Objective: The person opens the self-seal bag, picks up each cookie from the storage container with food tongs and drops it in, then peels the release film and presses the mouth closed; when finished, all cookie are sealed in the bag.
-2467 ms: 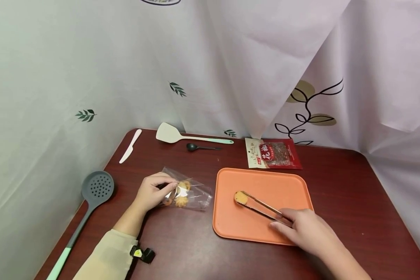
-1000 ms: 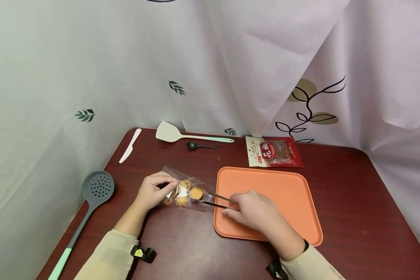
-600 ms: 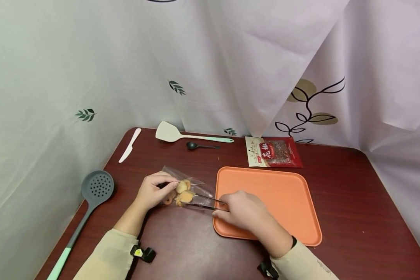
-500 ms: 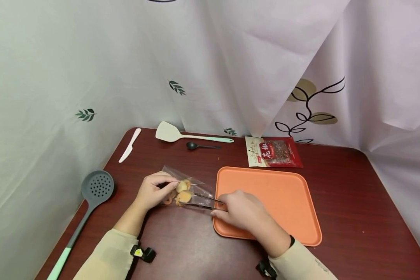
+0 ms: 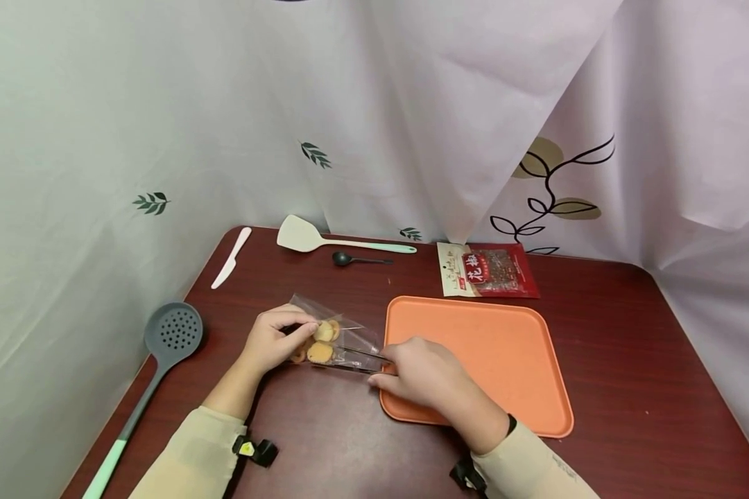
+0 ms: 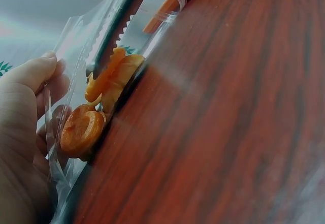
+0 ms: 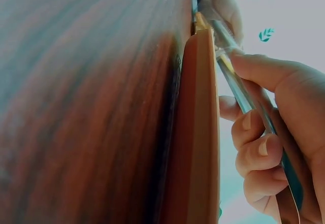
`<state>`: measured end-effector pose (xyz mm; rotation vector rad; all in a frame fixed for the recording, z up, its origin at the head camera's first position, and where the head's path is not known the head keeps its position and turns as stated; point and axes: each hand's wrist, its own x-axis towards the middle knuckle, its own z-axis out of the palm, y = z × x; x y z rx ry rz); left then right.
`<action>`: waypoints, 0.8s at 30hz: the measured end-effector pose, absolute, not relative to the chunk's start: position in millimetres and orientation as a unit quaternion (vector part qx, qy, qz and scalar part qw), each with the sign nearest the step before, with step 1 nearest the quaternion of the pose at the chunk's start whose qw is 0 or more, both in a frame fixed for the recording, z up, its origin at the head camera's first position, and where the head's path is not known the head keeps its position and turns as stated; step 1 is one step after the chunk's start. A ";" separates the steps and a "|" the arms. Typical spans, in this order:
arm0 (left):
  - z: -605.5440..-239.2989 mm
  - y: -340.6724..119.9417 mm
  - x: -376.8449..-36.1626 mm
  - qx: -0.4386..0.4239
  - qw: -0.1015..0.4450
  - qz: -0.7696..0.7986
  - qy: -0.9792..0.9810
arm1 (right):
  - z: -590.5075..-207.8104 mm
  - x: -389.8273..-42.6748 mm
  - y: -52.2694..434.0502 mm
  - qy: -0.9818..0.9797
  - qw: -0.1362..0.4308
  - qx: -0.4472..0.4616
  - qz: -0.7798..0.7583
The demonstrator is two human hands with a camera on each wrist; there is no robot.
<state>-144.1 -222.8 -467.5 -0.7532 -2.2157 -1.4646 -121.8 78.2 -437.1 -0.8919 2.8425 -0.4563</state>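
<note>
At the opening of a clear plastic bag (image 5: 363,338) lying on the table, my left hand (image 5: 276,339) pinches the bag's edge between thumb and fingers. Several cookies lie inside; an oval yellow cookie (image 5: 320,353) is by the tips of metal tongs (image 5: 363,353). My right hand (image 5: 423,374) grips these tongs over the left rim of the orange tray (image 5: 480,353). The left wrist view shows the tongs' toothed tip (image 6: 114,33) against an orange-brown cookie (image 6: 104,76) in the bag. Whether the tongs still squeeze the cookie I cannot tell.
Along the back lie a white knife (image 5: 231,258), a white spatula (image 5: 299,234), a small black spoon (image 5: 343,258) and a red spice packet (image 5: 493,270). A grey skimmer (image 5: 173,329) lies along the left edge. Curtains hang behind the table.
My right hand has moved left from the tray, carrying a cookie in the tongs into the bag and deeper among the other cookies. The left hand has stayed in place.
</note>
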 end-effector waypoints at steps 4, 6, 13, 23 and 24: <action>-469.5 -223.2 -144.0 -0.265 0.189 -0.522 -0.788 | -437.8 -121.7 77.1 0.942 0.062 -0.295 -0.150; -470.4 -223.3 -144.3 -0.266 0.192 -0.522 -0.788 | -438.0 -121.3 76.8 0.942 0.060 -0.294 -0.151; -469.4 -223.1 -144.4 -0.270 0.196 -0.519 -0.787 | -438.6 -120.5 76.9 0.943 0.062 -0.291 -0.151; -498.5 -234.5 -157.9 -0.266 0.195 -0.511 -0.794 | -437.4 -121.2 80.1 0.947 0.071 -0.277 -0.148; -500.4 -235.8 -158.9 -0.267 0.195 -0.510 -0.794 | -436.9 -121.1 80.6 0.947 0.072 -0.275 -0.148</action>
